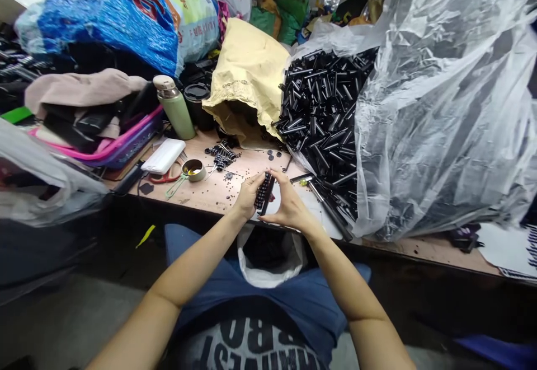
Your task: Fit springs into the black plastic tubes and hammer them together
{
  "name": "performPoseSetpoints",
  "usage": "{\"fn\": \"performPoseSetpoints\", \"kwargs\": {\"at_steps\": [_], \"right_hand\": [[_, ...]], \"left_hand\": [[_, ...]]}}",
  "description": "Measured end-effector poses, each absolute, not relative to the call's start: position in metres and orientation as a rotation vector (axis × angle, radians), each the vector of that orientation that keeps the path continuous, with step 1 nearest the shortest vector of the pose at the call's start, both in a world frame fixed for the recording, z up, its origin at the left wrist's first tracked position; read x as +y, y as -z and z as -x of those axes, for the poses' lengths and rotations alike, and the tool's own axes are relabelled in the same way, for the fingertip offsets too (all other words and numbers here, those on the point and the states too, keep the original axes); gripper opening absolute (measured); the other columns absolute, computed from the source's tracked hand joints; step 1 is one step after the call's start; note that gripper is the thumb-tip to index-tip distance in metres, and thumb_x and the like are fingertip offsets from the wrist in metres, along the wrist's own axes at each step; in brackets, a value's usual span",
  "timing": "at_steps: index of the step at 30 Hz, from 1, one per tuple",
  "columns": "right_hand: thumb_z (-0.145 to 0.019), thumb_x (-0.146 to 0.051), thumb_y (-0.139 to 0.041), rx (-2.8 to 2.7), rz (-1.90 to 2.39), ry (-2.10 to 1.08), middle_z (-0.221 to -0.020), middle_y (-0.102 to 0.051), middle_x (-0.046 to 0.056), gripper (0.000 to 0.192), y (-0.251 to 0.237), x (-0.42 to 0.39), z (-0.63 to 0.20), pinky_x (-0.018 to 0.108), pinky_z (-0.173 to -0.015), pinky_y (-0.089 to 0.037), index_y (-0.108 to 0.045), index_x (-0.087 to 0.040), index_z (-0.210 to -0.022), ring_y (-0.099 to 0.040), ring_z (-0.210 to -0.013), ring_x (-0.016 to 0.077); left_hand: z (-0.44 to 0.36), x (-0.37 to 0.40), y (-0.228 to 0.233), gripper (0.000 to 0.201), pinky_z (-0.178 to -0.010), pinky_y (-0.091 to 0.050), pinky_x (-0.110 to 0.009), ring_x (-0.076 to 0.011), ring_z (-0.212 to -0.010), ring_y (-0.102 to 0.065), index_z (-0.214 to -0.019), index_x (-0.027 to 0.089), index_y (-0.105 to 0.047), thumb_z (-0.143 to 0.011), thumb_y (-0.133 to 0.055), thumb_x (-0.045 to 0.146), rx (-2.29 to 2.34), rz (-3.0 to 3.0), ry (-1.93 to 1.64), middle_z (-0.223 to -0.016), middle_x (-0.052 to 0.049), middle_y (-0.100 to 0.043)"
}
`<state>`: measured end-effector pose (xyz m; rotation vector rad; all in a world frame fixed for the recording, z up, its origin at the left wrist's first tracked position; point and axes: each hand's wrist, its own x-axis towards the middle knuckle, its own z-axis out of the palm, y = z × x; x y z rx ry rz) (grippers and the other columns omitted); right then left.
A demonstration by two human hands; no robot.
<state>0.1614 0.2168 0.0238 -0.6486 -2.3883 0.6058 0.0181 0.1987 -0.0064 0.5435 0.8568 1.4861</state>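
Note:
Both my hands meet at the near edge of the wooden worktable [210, 191]. My left hand [247, 193] and my right hand [287, 205] together grip a small black ribbed part [264, 190], held upright between the fingers. Just beyond it lie several small black discs and a cluster of black parts on pins [221, 155]. A large clear plastic bag [440, 107] to my right spills a heap of black tubes [323, 107] onto the table. A white plastic bag [268, 258] hangs open at my lap, under the table edge.
A green bottle [175, 107], a black cup [197, 98], a white box [163, 155], a small tin [193, 169] and red-handled scissors [165, 178] sit left. A tan paper sack [249, 73], pink basket [121, 140] and blue woven sack [113, 12] crowd the back.

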Motion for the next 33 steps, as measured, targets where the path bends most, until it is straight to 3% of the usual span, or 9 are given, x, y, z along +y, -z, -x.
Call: {"fn": "performPoseSetpoints", "kwargs": {"at_steps": [9, 13, 23, 27, 30, 33], "right_hand": [[-0.059, -0.038, -0.082, -2.357, 0.777, -0.706, -0.145, -0.032, 0.019, 0.110, -0.007, 0.209, -0.166, 0.049, -0.115, -0.030, -0.016, -0.016, -0.145, -0.029, -0.139, 0.0309], [-0.059, -0.037, -0.081, -2.249, 0.808, -0.760, -0.146, -0.029, 0.020, 0.109, 0.003, 0.206, -0.168, 0.047, -0.115, -0.029, -0.017, -0.015, -0.144, -0.027, -0.140, 0.0305], [-0.053, -0.025, -0.079, -2.134, 0.913, -0.885, -0.137, -0.036, 0.017, 0.102, 0.019, 0.206, -0.168, 0.046, -0.111, -0.034, -0.024, -0.016, -0.139, -0.037, -0.132, 0.0288], [-0.053, -0.026, -0.078, -2.136, 1.039, -0.819, -0.137, -0.037, 0.019, 0.102, 0.041, 0.198, -0.164, 0.047, -0.112, -0.031, -0.023, -0.013, -0.139, -0.036, -0.132, 0.0294], [-0.062, -0.025, -0.073, -2.158, 1.199, -0.723, -0.138, -0.037, 0.023, 0.093, 0.059, 0.194, -0.167, 0.046, -0.112, -0.030, -0.024, -0.007, -0.139, -0.034, -0.133, 0.0310], [-0.071, -0.028, -0.069, -2.280, 1.333, -0.609, -0.139, -0.038, 0.023, 0.083, 0.065, 0.199, -0.190, 0.044, -0.111, -0.032, -0.027, -0.004, -0.138, -0.034, -0.133, 0.0314]], "left_hand": [[-0.032, 0.188, 0.005, 0.048, -0.039, -0.049, -0.020, -0.0101, -0.040, -0.057, -0.115, 0.011, -0.063, -0.077, -0.071, 0.040, 1.012, -0.507, -1.328, -0.059, 0.002, -0.059], [-0.035, 0.189, 0.009, 0.050, -0.039, -0.050, -0.020, -0.0104, -0.041, -0.059, -0.122, 0.012, -0.061, -0.078, -0.071, 0.036, 1.055, -0.551, -1.350, -0.062, 0.001, -0.062], [-0.040, 0.193, 0.020, 0.041, -0.046, -0.054, -0.023, -0.0089, -0.044, -0.057, -0.122, 0.013, -0.061, -0.085, -0.063, 0.032, 1.144, -0.561, -1.252, -0.065, 0.000, -0.062], [-0.042, 0.192, 0.047, 0.037, -0.066, -0.057, -0.032, -0.0138, -0.066, -0.063, -0.124, 0.014, -0.061, -0.092, -0.049, 0.029, 1.300, -0.940, -1.199, -0.083, -0.007, -0.064], [-0.043, 0.186, 0.071, 0.040, -0.087, -0.050, -0.038, -0.0205, -0.093, -0.060, -0.125, 0.014, -0.060, -0.087, -0.055, 0.024, 1.502, -1.569, -1.173, -0.099, -0.011, -0.061], [-0.038, 0.180, 0.087, 0.042, -0.088, -0.046, -0.040, -0.0236, -0.097, -0.057, -0.130, 0.009, -0.054, -0.090, -0.049, 0.017, 1.567, -2.117, -0.937, -0.101, -0.015, -0.060]]}}
